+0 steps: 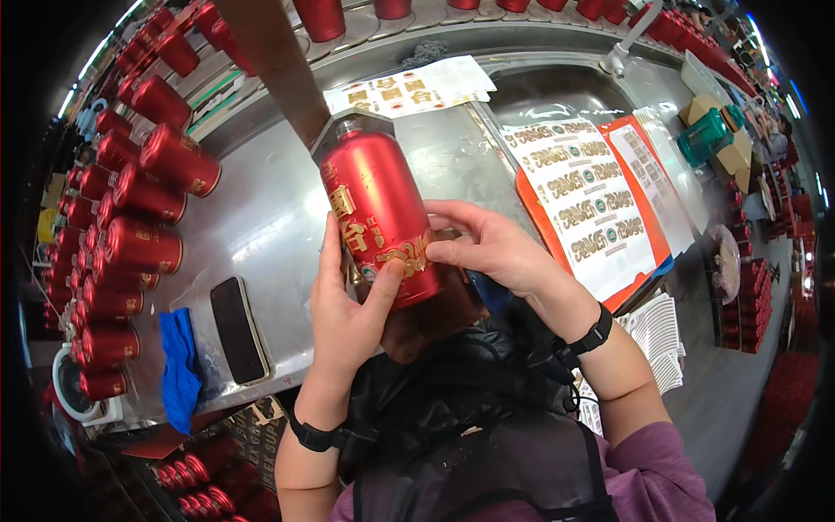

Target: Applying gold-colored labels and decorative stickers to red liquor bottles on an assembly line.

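Bottle (376,209), metallic red, cylindrical, round-shouldered w/ a short clear-looking neck, sits mid-view btw both hands, neck toward 12 o'clock, base toward 6, above the bare stainless-steel desk (448,170). What props it underneath can't be told.

Left hand (342,317), at the bottle's 7 o'clock, is part-curled: fingers up along the side, thumb flat on the lower front, so it has hold of the bottle. Right hand (496,252), at 4 o'clock, has fingers bent, thumb & index nearly meeting at the lower right side; whether they pinch an edge or just press, can't tell.

Step in hand: prob. seating the shiny gold ornate decal (407,259) near the base, under the left thumb. Next move, as judged, calls for steady support from the left plus light, even thumb pressure outward, w/o skewing the decal.

Nearby: white decal sheets w/ dark-gold motifs (600,204) on an orange-red backing at approx. 3 o'clock; white paper w/ gold emblems (435,85) at 12; black-screened phone (237,331) at 8, w/ crumpled blue cloth (180,370) just beyond it; more red bottles (143,248) crowded at 9.
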Demonstrator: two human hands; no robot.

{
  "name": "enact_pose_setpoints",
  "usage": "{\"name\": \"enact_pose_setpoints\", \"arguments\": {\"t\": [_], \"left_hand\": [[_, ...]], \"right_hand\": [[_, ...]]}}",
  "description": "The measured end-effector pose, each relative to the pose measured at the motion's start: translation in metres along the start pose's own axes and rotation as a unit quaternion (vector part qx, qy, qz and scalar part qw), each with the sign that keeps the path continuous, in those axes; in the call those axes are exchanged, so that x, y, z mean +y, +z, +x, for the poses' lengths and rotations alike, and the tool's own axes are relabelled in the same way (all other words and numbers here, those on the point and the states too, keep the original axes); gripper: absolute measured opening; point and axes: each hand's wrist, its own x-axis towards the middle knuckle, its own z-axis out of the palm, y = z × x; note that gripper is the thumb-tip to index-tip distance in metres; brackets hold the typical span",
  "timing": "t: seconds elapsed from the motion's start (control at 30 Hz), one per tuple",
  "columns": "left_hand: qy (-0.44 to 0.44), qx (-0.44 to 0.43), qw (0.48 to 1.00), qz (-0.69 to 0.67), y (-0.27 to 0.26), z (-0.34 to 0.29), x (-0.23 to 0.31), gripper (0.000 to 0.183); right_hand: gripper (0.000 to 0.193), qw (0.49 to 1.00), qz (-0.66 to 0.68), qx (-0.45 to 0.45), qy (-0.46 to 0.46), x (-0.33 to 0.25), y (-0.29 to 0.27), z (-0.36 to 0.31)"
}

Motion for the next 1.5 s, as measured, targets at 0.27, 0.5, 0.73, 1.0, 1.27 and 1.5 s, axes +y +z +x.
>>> {"name": "enact_pose_setpoints", "arguments": {"t": [0.27, 0.5, 0.73, 1.0, 1.27, 1.5], "left_hand": [[-0.021, -0.016, 0.999, -0.032, -0.006, 0.001, -0.006, 0.083], [-0.036, -0.022, 0.999, -0.03, -0.005, 0.002, -0.007, 0.079], [-0.052, -0.025, 0.996, -0.063, -0.003, 0.002, -0.003, 0.078], [-0.06, -0.033, 0.994, -0.09, -0.005, 0.004, -0.004, 0.076], [-0.067, -0.042, 0.994, -0.081, -0.005, 0.005, -0.003, 0.072], [-0.064, -0.042, 0.993, -0.091, -0.005, 0.005, -0.002, 0.072]], "right_hand": [[0.058, 0.999, 0.033, -0.002, -0.002, -0.008, 0.004, -0.006], [0.058, 1.0, 0.027, 0.003, -0.014, -0.006, 0.008, 0.001], [0.059, 0.999, 0.039, -0.001, -0.013, 0.0, 0.004, 0.0], [0.068, 0.999, 0.046, -0.015, -0.01, -0.004, 0.006, -0.001], [0.069, 0.999, 0.029, -0.02, -0.032, 0.002, 0.002, 0.001], [0.065, 0.999, 0.03, -0.006, -0.014, 0.001, 0.0, 0.004]]}}
